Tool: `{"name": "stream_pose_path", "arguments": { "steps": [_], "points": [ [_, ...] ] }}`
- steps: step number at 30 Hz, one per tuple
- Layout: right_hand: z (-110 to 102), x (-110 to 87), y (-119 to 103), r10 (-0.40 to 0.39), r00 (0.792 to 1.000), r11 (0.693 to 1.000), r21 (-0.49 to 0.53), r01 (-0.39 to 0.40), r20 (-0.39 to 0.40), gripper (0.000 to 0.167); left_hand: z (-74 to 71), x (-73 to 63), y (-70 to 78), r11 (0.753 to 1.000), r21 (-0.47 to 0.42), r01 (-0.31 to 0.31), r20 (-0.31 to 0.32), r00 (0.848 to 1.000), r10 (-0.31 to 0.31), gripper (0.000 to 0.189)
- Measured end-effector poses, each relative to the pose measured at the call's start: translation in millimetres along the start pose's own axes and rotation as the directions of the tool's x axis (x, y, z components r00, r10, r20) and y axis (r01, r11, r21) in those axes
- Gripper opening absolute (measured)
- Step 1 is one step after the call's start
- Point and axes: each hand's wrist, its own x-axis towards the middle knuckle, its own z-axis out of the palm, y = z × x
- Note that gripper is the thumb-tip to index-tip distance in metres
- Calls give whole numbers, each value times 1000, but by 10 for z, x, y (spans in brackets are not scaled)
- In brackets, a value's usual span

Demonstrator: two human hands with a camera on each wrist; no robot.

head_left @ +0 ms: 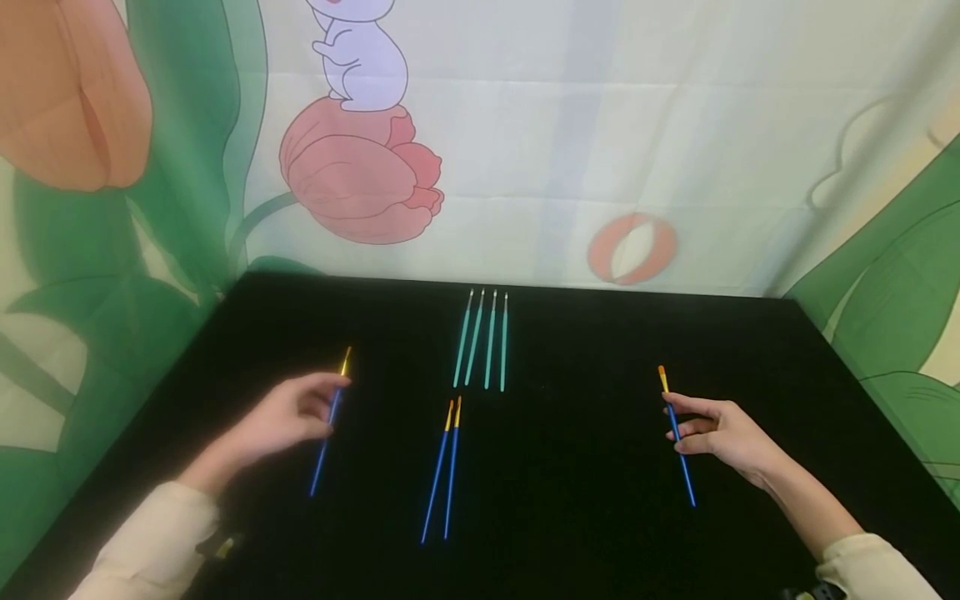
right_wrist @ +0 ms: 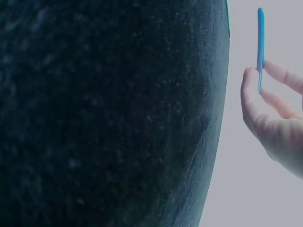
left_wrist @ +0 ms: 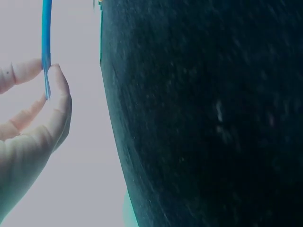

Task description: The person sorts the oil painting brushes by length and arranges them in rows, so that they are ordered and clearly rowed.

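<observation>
My left hand pinches a blue paintbrush between thumb and fingers, its gold-coloured tip end pointing away from me. On the right side, my right hand pinches a second blue paintbrush, also tip end away. Each wrist view shows a blue handle standing up out of the fingertips, the left paintbrush and the right paintbrush. Between the hands, two more blue paintbrushes lie on the black table, their tip ends close together and handles spread slightly apart.
Several teal-handled brushes lie side by side at the middle back of the black table, tips toward the far edge. Behind the table hangs a printed curtain with tulips and a white cartoon animal.
</observation>
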Motion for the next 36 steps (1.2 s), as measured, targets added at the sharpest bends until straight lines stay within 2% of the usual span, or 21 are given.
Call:
{"name": "stream_pose_path", "arguments": {
  "steps": [9,20,36],
  "points": [
    [24,-1,-7,-10,1000,1000,-2,10,-5,68,90,39,61,999,-38,-24,-4,1000,24,59],
    [51,-6,-18,-18,1000,1000,-1,18,-5,68,244,75,183,998,-44,-44,-6,999,44,58],
    [65,-6,-3,-36,999,999,-3,36,-10,67,472,190,293,996,-52,-70,55,996,73,60]
  ]
}}
